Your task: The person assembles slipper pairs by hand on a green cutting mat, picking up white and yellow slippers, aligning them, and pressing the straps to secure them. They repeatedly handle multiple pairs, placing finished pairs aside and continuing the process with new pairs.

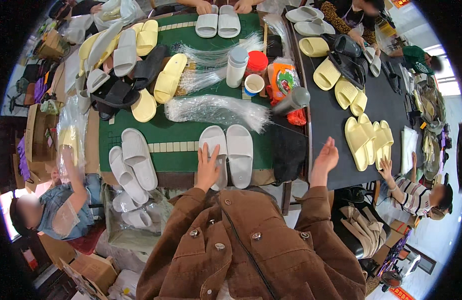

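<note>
Two grey slippers lie side by side in front of me on the green mat (181, 145). My left hand (208, 169) rests on the left slipper (213, 137), its fingers spread over the strap. Nothing touches the right slipper (240, 150). My right hand (325, 161) is raised past the mat's right edge, fingertips drawn together; anything between them is too small to make out. Beyond the slippers lies a bundle of thin clear plastic strands (216, 111). Another grey pair (139, 155) sits to the left, one slipper reaching over the table edge.
Yellow, black and grey slippers (123, 75) are heaped at far left. A tumbler (237, 67), a red-lidded jar (257, 61), a paper cup (254, 84) and a grey bottle (291, 101) stand ahead. Yellow slippers (358, 142) lie on the dark table at right. Co-workers sit around.
</note>
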